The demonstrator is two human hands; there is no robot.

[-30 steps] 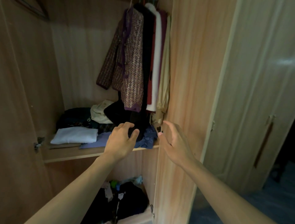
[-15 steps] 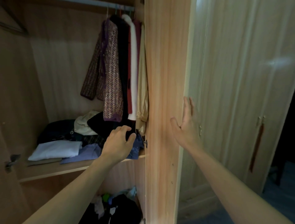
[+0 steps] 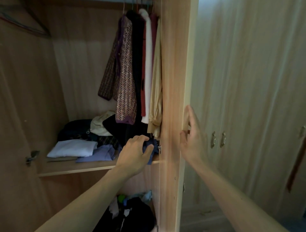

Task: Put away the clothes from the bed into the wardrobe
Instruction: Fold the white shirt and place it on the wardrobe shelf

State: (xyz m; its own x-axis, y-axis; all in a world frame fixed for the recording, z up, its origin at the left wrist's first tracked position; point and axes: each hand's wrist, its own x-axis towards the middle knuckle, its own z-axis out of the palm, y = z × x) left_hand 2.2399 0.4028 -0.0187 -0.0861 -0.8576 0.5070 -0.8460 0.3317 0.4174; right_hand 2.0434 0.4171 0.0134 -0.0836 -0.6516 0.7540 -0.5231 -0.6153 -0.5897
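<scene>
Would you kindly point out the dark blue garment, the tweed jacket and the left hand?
dark blue garment [image 3: 153, 154]: head view, fold below the thumb.
tweed jacket [image 3: 125, 92]: head view, its front panel.
left hand [image 3: 132, 154]: head view, back of the hand.

The only view, a head-worn wide-angle camera, looked forward and slightly down from close by into the light-wood wardrobe [image 3: 79, 74].

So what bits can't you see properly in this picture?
Head view:
- dark blue cloth: mostly covered by the left hand.
- dark heap in the bottom compartment: too dim to tell apart.
- grey clothes rail: cut by the top edge.
- bed: out of frame.
</scene>
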